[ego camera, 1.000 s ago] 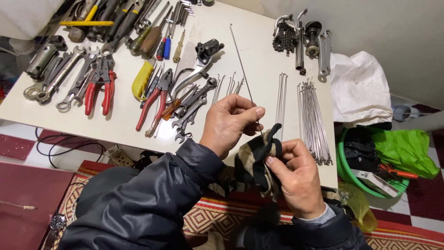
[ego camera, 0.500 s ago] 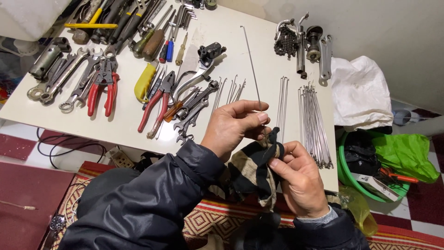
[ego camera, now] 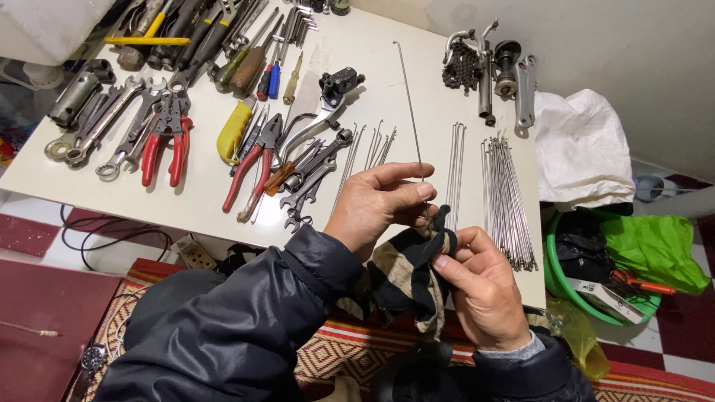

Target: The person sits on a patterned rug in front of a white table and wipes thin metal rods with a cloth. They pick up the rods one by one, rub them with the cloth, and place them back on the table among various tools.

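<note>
My left hand (ego camera: 376, 205) pinches a long thin metal spoke (ego camera: 410, 104) between thumb and fingers; the spoke points up and away over the white table (ego camera: 201, 195). My right hand (ego camera: 484, 286) grips a black and beige rag (ego camera: 406, 272), which wraps the spoke's lower end just below my left fingers. A bundle of spokes (ego camera: 506, 201) lies on the table to the right of my hands, and a smaller set of spokes (ego camera: 453, 167) lies just behind them.
Red-handled pliers (ego camera: 162, 141), spanners (ego camera: 97, 123), screwdrivers (ego camera: 246, 67) and a brake lever (ego camera: 320, 112) cover the table's left half. Chain and bike parts (ego camera: 484, 67) sit at the back right. A white bag (ego camera: 577, 149) and a green basin (ego camera: 588, 298) stand to the right.
The spoke's top end has swung right and stands more upright. My hands have shifted slightly right with the rag; over the last half second almost nothing moved.
</note>
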